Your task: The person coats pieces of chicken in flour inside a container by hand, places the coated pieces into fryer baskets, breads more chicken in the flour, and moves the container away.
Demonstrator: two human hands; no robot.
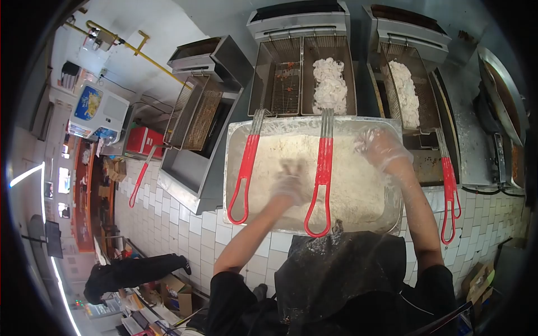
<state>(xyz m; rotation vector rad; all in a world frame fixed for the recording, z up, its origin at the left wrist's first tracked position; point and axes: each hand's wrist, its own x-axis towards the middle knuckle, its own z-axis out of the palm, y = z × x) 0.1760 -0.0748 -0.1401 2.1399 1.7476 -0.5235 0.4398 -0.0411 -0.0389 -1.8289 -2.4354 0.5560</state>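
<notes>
Progress apparently partial: white-coated pieces (330,89) in two wire baskets (352,84); remainder not determinable. Left hand (290,186) and right hand (386,150) at powder tray (229,168); both grips indeterminate.

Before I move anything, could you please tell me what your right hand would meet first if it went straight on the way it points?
The right hand would probably meet the middle red handle, across the flour, though it might pass underneath; height is unclear.
</notes>
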